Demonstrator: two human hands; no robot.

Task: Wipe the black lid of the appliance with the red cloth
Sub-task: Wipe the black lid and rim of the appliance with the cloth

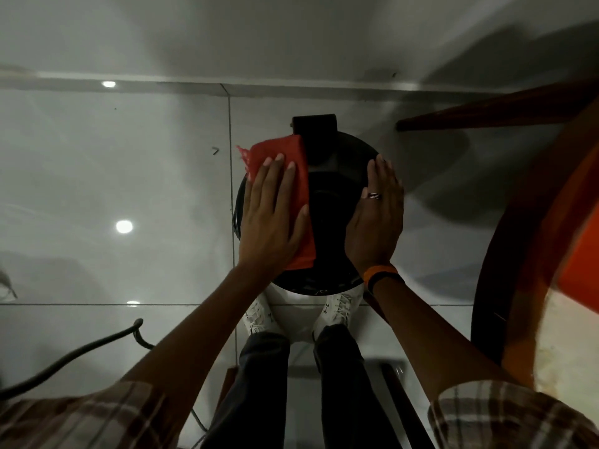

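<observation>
A round black lid (pixel 330 186) tops the appliance standing on the floor straight below me, with a black handle block (pixel 316 131) at its far edge. The red cloth (pixel 293 157) lies spread over the lid's left half. My left hand (pixel 274 215) presses flat on the cloth, fingers stretched toward the far side. My right hand (pixel 376 215), wearing a ring and an orange and black wristband, rests flat on the lid's right rim with nothing in it.
Glossy grey floor tiles (pixel 113 189) surround the appliance. My white shoes (pixel 259 314) stand just behind it. A dark cable (pixel 97 343) runs across the floor at lower left. A wooden piece of furniture with an orange surface (pixel 534 222) curves along the right side.
</observation>
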